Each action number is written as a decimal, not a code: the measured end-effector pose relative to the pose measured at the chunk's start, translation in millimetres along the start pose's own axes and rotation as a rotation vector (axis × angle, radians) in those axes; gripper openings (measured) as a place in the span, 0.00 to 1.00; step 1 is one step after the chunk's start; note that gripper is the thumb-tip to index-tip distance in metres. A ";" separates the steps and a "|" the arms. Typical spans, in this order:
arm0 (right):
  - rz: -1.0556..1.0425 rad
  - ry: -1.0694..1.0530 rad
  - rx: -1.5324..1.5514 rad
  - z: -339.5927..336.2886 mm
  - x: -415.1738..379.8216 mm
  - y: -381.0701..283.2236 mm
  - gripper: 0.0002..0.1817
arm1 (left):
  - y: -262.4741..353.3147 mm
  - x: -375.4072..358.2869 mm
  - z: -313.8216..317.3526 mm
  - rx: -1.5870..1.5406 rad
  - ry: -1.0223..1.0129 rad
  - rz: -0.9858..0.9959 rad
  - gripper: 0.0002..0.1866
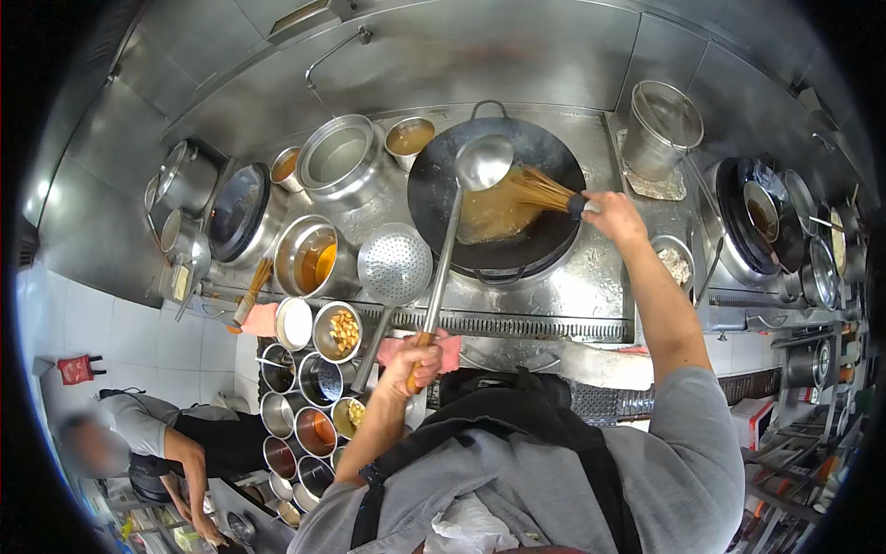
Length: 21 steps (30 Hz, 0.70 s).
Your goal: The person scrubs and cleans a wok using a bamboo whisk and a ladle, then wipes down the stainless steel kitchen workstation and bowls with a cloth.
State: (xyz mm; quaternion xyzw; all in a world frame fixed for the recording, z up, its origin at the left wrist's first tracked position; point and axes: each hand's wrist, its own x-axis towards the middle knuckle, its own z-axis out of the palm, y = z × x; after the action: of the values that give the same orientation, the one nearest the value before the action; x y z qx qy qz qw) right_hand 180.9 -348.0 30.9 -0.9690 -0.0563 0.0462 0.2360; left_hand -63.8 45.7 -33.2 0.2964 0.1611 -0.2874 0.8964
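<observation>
My left hand [413,366] is wrapped round the wooden end of a long-handled ladle [484,163], whose metal bowl hangs over the wok. A pink cloth [447,351] lies right behind that hand. My right hand [613,218] grips the dark-banded end of a bamboo wok brush [539,191], its bristles down in cloudy brownish liquid [491,220]. The large black wok [434,175] sits on the steel range with a loop handle at its far and near sides. Left of the ladle's shaft, a perforated skimmer [395,264] rests with its handle toward me.
A pot of orange oil [318,263], a tall pot [336,162] and a small brown-liquid pot [410,138] stand left. Several seasoning containers [315,431] line the near left. A strainer pot [657,129] stands right, beside another wok [738,222]. A co-worker [175,434] leans at lower left.
</observation>
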 end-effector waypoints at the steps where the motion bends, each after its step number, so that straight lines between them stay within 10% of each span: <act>1: 0.041 0.008 -0.054 1.1 -1.0 0.6 0.30 | -4.6 -0.5 6.0 -0.097 -0.067 0.003 0.17; 5: -0.008 0.357 0.578 27.1 3.0 48.0 0.29 | -8.9 3.5 22.8 -0.429 -0.331 -0.026 0.16; 8: 0.267 0.035 0.786 12.4 -20.4 13.1 0.28 | -15.0 9.4 30.2 -0.450 -0.340 -0.057 0.15; 16: 0.103 0.055 0.242 0.5 -49.2 25.0 0.27 | -20.9 46.4 58.5 -0.059 0.150 0.043 0.09; 21: -0.153 0.136 0.073 31.0 -37.9 -0.9 0.24 | -20.3 52.8 95.1 -0.384 0.029 -0.059 0.03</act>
State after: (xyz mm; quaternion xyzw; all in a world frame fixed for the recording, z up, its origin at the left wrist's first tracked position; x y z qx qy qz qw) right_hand 139.7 -338.1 6.3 -0.9535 -0.1124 -0.0357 0.2772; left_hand -23.6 -49.2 7.0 0.1194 0.2347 -0.2733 0.9252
